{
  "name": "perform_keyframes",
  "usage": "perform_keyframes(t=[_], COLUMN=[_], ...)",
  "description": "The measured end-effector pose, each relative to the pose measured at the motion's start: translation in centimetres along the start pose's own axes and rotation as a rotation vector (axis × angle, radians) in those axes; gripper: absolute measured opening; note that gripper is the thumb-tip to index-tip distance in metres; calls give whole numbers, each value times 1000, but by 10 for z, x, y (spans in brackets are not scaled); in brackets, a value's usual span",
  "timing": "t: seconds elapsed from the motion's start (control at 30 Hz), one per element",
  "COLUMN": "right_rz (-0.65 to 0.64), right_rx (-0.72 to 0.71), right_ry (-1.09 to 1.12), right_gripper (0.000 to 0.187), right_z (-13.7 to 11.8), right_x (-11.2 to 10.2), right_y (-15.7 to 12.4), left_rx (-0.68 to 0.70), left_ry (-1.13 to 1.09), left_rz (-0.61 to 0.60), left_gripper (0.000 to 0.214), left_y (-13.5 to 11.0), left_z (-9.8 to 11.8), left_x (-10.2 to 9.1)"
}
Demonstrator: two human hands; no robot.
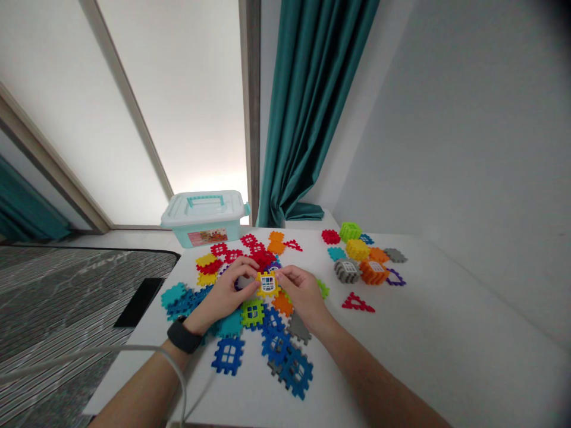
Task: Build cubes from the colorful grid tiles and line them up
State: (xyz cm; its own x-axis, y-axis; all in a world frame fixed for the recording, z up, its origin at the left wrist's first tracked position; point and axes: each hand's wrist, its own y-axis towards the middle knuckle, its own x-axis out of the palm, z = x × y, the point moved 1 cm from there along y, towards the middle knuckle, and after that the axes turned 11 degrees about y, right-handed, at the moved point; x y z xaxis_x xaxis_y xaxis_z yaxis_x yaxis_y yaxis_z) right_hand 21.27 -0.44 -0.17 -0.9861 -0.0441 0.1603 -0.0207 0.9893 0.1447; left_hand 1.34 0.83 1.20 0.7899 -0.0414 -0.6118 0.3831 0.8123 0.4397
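Between my two hands is a yellow notched building tile (268, 285) with a white window grid in its middle. My left hand (229, 291) pinches its left edge, a dark band on that wrist. On the opposite edge, the fingers of my right hand (303, 291) are closed. Below the held tile lie a lime green window tile (253, 313), an orange tile (282, 304) and overlapping blue tiles (275, 342). A grey tile (299, 328) is partly under my right hand. Red tiles (262, 258) lie just beyond my fingers.
A lidded, pale turquoise plastic box (205, 217) stands at the table's back left. On the right are assembled cubes, including a grey one (347, 271) and an orange one (374, 272), near a red triangle (357, 302). A white cable (173, 362) crosses the left forearm.
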Motion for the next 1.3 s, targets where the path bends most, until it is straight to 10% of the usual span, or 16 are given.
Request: perform_keyframes(t=[0.47,1.3], right_rz=[-187,-209], right_rx=[-728,-758], right_ry=[-619,-901], right_gripper=[15,28], right_z=[-12,-12], right_x=[-10,-8], right_y=[-5,-8], left_rx=[53,158], left_ry=[95,430], left_rz=[-25,96], left_gripper=[20,41], left_y=[-1,-7], left_z=[1,-9], left_x=[-4,6])
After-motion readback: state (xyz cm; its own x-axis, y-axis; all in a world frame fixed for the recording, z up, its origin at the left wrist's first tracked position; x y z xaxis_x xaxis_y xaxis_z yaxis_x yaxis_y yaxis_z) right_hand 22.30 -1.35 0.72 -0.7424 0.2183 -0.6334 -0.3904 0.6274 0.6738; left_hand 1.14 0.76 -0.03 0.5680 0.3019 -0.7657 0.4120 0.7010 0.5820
